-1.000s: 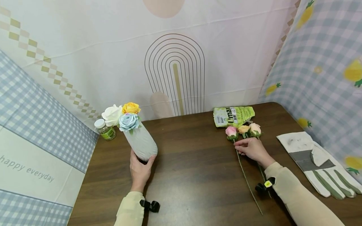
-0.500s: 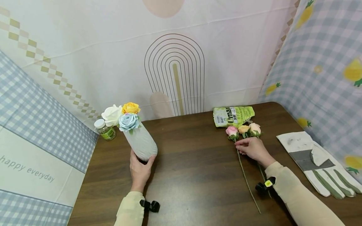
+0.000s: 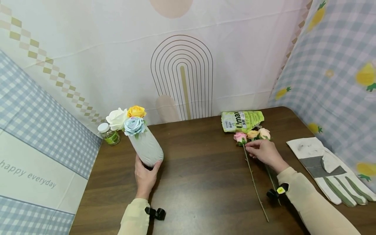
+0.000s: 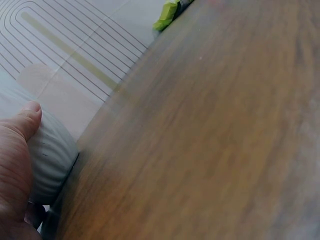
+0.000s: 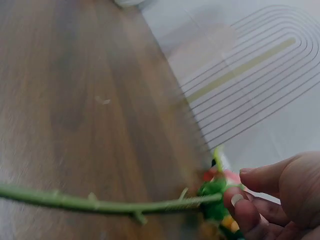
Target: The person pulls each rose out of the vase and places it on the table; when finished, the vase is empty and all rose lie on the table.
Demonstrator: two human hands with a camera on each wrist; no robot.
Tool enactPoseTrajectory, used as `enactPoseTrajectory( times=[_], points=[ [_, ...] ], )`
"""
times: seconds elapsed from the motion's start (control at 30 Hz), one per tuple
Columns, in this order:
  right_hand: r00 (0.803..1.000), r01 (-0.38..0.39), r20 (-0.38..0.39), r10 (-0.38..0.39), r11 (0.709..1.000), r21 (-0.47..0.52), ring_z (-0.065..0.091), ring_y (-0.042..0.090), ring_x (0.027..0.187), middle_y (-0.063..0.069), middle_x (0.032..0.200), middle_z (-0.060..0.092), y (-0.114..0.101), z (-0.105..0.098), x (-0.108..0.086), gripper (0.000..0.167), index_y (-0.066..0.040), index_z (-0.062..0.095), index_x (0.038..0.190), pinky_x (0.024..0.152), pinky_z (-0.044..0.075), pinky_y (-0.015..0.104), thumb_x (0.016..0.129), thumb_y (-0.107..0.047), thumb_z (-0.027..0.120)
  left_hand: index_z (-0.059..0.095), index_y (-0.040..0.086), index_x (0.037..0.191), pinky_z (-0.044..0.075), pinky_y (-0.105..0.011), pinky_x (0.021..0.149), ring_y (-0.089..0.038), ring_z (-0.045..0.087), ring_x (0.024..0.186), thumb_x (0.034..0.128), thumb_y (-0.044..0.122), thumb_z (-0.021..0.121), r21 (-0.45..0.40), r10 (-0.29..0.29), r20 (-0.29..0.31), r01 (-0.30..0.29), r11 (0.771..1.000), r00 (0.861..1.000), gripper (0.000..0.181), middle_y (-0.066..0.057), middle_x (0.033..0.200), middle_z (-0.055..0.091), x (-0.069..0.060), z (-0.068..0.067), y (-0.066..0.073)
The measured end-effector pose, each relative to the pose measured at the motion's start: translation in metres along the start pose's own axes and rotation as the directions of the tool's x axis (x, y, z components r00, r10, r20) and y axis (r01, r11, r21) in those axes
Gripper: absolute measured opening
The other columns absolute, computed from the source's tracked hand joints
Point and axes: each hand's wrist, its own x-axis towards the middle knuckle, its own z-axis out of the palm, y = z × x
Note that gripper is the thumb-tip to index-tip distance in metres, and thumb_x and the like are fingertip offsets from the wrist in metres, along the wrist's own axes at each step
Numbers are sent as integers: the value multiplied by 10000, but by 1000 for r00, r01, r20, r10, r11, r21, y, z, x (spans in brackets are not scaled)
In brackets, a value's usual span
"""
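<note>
My left hand (image 3: 146,179) grips the lower part of a pale grey-white vase (image 3: 147,147), which leans to the left. In the vase are a white rose (image 3: 116,118), a yellow rose (image 3: 136,111) and a light blue rose (image 3: 134,126). In the left wrist view, the thumb presses on the ribbed side of the vase (image 4: 52,150). A pink rose (image 3: 240,137) lies on the table, its long green stem (image 5: 115,204) towards me. Just right of that stem is my right hand (image 3: 265,155), thumb and index finger apart. A yellow-orange rose (image 3: 252,134) and a pale peach rose (image 3: 264,133) lie beyond it.
Behind the roses lies a green and white packet (image 3: 242,120). A work glove (image 3: 332,169) is spread at the right. At the back left stands a small jar with a white lid (image 3: 109,133). Patterned cloth (image 3: 188,26) hangs around the brown table (image 3: 194,182).
The right hand's fingertips have come off the pink rose's stem and shifted slightly right. The pink rose has moved a little towards the near left. The left hand and vase stay put.
</note>
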Motion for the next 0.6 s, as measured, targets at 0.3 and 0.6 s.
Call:
enactPoseTrajectory(
  times=[0.3, 0.6],
  points=[
    [980, 177, -85, -180, 983, -40, 613, 131, 743, 86, 931, 710, -39, -5, 4, 224, -43, 748, 1035, 592, 495, 238, 880, -201, 717, 284, 156, 1506, 319, -487, 1046, -296, 396, 1311, 752, 433, 803, 8, -8, -3, 8, 1000, 1000, 957, -128, 1436, 420, 0, 1, 0],
    [989, 150, -25, -149, 985, 81, 648, 158, 778, 89, 915, 729, -81, -18, 4, 262, -73, 739, 1054, 585, 495, 252, 892, -276, 703, 284, 148, 1505, 316, -485, 1049, -302, 396, 1312, 746, 419, 812, 14, -1, -7, 1, 1000, 1000, 964, -137, 1433, 424, 0, 1, 0]
  ],
)
